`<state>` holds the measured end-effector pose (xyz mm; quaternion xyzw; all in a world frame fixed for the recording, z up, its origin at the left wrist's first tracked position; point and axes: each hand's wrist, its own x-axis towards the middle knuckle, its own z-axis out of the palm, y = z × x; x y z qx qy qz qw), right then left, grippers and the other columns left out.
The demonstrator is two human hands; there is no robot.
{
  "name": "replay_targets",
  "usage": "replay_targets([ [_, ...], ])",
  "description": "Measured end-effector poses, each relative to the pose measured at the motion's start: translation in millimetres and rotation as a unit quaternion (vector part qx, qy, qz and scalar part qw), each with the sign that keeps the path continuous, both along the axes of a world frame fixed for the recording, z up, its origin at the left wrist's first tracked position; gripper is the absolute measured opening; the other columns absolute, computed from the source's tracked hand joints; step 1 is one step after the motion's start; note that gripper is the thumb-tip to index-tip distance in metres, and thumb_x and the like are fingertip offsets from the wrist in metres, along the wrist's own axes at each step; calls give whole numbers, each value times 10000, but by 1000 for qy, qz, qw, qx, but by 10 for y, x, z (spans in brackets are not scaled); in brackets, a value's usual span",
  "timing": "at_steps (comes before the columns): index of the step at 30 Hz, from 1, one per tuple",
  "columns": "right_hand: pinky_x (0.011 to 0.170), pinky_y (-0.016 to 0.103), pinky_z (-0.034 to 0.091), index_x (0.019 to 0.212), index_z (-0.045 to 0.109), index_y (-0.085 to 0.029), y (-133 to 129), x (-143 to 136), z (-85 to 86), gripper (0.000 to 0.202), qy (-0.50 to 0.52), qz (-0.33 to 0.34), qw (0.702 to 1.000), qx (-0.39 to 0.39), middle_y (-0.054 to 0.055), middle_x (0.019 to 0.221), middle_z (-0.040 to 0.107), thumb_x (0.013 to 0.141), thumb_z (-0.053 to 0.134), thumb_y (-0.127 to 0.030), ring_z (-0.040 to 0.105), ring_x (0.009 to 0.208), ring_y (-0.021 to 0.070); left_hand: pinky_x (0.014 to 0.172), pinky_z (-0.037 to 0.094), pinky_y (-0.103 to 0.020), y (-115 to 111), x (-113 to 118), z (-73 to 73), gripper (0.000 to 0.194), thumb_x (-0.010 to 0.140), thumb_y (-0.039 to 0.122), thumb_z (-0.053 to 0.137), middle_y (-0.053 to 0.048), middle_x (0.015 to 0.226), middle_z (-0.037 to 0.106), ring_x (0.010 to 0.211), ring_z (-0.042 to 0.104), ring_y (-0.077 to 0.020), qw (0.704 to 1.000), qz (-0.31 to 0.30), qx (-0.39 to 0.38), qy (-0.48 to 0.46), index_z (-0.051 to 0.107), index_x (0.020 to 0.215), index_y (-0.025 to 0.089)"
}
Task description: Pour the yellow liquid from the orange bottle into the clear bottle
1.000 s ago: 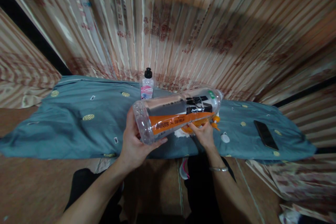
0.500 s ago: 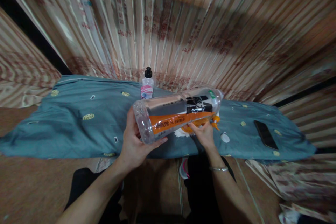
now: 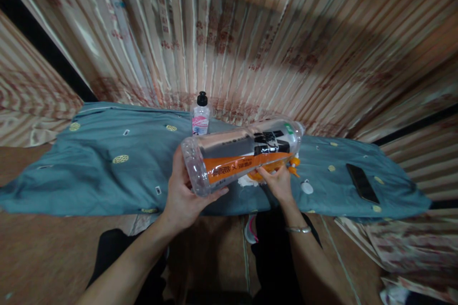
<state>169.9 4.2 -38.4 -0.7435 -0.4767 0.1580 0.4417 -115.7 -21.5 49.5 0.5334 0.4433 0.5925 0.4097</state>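
A large clear plastic bottle point(image 3: 234, 152) with an orange and black label lies tilted across the middle of the view, its neck end to the right. My left hand point(image 3: 186, 195) is wrapped around its base, the thumb along the underside. Under the label, near the neck end, my right hand point(image 3: 279, 182) is closed, its fingers mostly hidden. An orange item point(image 3: 294, 167) with white bits shows beside those fingers; its kind is unclear. Some white material point(image 3: 247, 181) sticks out below the bottle.
A small pump-top bottle point(image 3: 201, 119) with a pink label stands behind the big bottle on the teal cloth point(image 3: 96, 171). To the right lie a white oval piece point(image 3: 307, 187) and a black phone point(image 3: 362, 184). A pleated curtain point(image 3: 229, 43) hangs behind.
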Motion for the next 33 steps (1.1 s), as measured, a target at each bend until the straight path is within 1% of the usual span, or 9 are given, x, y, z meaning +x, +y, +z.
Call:
replay_targets([
  [2,919,567,609,970,717,-197,-1,-6,13,619,0,0,1000,1,192,1048,810,626,806,-703,779,1007,414,1061,615,-566,-1,-1,0,1025,496,564,993,-163,1412,643,1272,696,-402,1000,-2,1,-2,573,1358,202],
  [6,929,594,600,949,714,-203,1,-4,13,614,-3,0,1000,2,181,1021,812,617,801,-712,775,998,419,1071,618,-527,-4,-10,7,1036,513,548,997,-174,1441,627,1285,688,-386,1000,-11,-7,10,557,1383,199],
  [12,915,553,608,951,713,-211,3,2,-8,593,5,3,1000,4,169,998,815,621,820,-692,777,980,397,1055,619,-543,5,-11,1,986,531,545,991,-161,1381,663,1261,701,-379,1000,-1,21,15,579,1358,201],
  [17,918,545,606,978,713,-211,3,0,-4,617,11,8,1000,4,167,1044,813,619,819,-701,774,996,393,1052,623,-539,7,-11,16,1005,515,561,992,-180,1428,636,1266,697,-388,1000,-3,17,16,574,1353,197],
  [21,903,549,608,943,711,-208,7,5,-6,610,5,-1,1000,0,166,998,814,605,822,-704,777,976,400,1039,629,-529,-1,-11,26,988,528,552,988,-193,1441,622,1254,704,-384,1000,-7,5,17,569,1344,184],
  [26,913,544,610,940,710,-216,3,8,-8,578,2,1,1000,-1,161,1000,817,615,833,-677,777,978,397,1048,624,-544,-2,-3,15,1005,509,543,993,-166,1398,649,1252,706,-387,1000,-4,2,4,573,1356,201],
  [30,909,532,611,962,702,-217,-2,3,-8,577,-6,-1,1000,13,155,1007,819,628,829,-671,780,969,384,1060,616,-549,-2,-8,9,1027,521,538,995,-173,1425,630,1271,695,-385,1000,-10,3,7,552,1384,203],
  [33,898,526,611,967,693,-221,1,4,-15,585,-15,-9,1000,22,150,1001,817,620,831,-671,776,974,383,1037,631,-534,-1,-11,2,1019,527,540,995,-168,1394,653,1250,709,-381,1000,-11,10,12,557,1384,203],
])
